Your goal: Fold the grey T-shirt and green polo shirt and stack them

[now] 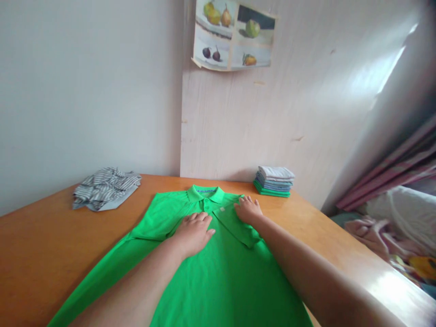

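Observation:
A bright green polo shirt [218, 272] lies spread on the orange wooden table [41, 245], collar toward the far wall. Its right sleeve is folded inward across the chest. My left hand [194, 231] rests flat on the shirt's chest just below the collar, fingers stretched out. My right hand [248, 210] lies flat on the folded sleeve near the shoulder, fingers spread. Neither hand grips anything.
A crumpled grey striped garment [104, 186] sits at the table's far left. A neat stack of folded clothes [274, 180] stands at the far right by the wall. A fruit poster [233, 34] hangs above. Bedding and pink curtains lie beyond the table's right edge.

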Demonstrator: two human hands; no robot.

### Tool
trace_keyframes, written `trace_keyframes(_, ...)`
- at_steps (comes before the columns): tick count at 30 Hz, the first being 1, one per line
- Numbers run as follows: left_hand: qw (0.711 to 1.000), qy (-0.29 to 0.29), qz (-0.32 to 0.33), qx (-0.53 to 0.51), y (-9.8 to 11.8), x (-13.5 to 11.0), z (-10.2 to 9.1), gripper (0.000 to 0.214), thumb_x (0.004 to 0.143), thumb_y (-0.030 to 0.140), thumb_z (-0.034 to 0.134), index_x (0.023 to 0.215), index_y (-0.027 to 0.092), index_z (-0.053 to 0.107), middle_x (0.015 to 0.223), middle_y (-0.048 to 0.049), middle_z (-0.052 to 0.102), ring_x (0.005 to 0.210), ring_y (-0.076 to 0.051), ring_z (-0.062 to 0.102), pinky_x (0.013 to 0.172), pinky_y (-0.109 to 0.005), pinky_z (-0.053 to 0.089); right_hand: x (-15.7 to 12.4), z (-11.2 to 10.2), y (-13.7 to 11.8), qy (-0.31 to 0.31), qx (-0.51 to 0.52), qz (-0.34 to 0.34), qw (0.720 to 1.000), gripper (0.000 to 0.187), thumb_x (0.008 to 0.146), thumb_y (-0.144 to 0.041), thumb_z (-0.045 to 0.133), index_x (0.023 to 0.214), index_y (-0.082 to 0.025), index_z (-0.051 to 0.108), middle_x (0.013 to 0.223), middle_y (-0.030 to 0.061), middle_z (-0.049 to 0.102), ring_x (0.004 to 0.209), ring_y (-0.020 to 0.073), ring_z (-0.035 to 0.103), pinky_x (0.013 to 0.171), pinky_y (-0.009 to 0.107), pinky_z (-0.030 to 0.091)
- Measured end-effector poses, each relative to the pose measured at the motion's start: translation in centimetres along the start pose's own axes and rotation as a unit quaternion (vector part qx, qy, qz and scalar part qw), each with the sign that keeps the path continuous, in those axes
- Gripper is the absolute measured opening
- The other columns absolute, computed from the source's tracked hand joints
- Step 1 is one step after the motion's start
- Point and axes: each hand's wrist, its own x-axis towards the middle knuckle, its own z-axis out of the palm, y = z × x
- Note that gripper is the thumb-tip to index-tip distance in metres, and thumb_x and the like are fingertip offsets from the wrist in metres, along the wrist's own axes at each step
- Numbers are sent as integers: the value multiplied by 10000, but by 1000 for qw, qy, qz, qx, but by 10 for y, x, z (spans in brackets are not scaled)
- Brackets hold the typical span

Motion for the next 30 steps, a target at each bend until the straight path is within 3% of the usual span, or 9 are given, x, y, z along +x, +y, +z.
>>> trace_keyframes(4, 1000, 2, -1, 0, -2, 0, 3, 465, 960, 486, 405, 1332, 245, 546, 1462, -90, 515, 1331, -300, 463, 1099, -462, 344, 5, 6, -1, -5, 11, 5, 1000, 708, 996, -564, 185, 1516, -108, 338, 1609, 170, 253, 1491, 291, 164, 1181, 494, 119)
trace_keyframes(11, 1000, 2, 3, 1, -2, -1, 3, 463, 964, 487, 391, 1338, 257, 539, 1467, -84, 510, 1334, -300, 456, 1104, -462, 331, 9, 9, 0, -27, 15, 17, 999, 778, 964, -641, 211, 1550, -135, 284, 1634, 143, 188, 1509, 287, 84, 1180, 549, 53)
trace_keyframes(22, 1000, 3, -1, 2, -6, 1, 8, 495, 960, 511, 390, 1362, 256, 526, 1486, -88, 490, 1337, -315, 453, 1101, -487, 338, -13, 16, -16, -34, 26, 13, 999, 826, 934, -714, 200, 1577, -197, 219, 1647, 133, 136, 1509, 310, 73, 1184, 517, 67)
trace_keyframes(26, 1000, 1, 16, -16, -5, -1, 2, 502, 950, 495, 430, 1372, 238, 520, 1470, -95, 503, 1333, -293, 470, 1110, -447, 353, -16, 8, -17, -41, 35, 18, 998, 865, 917, -740, 194, 1566, -171, 261, 1640, 147, 159, 1502, 339, 96, 1181, 531, 82)
trace_keyframes(30, 998, 40, 2, -38, -13, 5, -13, 525, 964, 453, 408, 1416, 197, 478, 1495, -114, 471, 1366, -237, 446, 1135, -367, 341, -23, 5, -16, -22, 40, 9, 999, 902, 905, -759, 212, 1556, -137, 281, 1630, 170, 182, 1498, 356, 109, 1181, 522, 107)
